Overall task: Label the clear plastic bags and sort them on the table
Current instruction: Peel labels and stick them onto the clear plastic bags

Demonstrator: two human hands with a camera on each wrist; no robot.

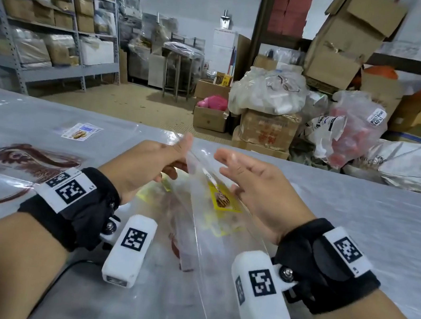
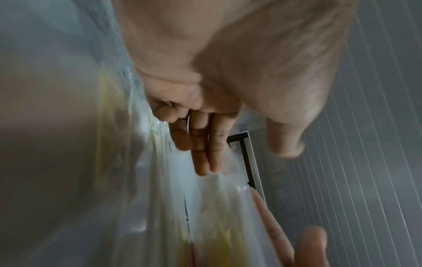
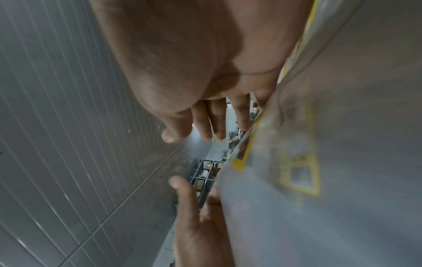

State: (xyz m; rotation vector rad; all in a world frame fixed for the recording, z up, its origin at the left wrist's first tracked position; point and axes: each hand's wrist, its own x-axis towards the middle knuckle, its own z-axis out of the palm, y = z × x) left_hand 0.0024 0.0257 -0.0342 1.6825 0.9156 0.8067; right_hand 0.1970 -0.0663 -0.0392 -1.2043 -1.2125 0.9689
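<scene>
Holding a clear plastic bag (image 1: 211,215) up on edge between both hands, above the bench (image 1: 362,212). Left hand (image 1: 147,165) at the bag's upper left edge, thumb up along the plastic, fingers (image 2: 200,153) mostly straight behind it; whether thumb and fingers actually pinch the plastic cannot be told. Right hand (image 1: 251,191) on the bag's other face, fingers (image 3: 217,122) straight and spread, thumb apart from them, palm turned toward the plastic, not curled round it. Yellow label (image 1: 222,197) showing through the bag just left of the right palm, tilted with the sheet; blurred yellow print also in both wrist views. More clear bags (image 1: 163,235) lying flat on the bench under and below the raised one, with some yellow and red print. Blue and white label (image 1: 81,131) flat on the bench, well to the left of the hands. Cardboard boxes (image 1: 267,130) and filled plastic sacks (image 1: 268,91) beyond the bench's far edge; metal shelving (image 1: 59,22) at far left.
</scene>
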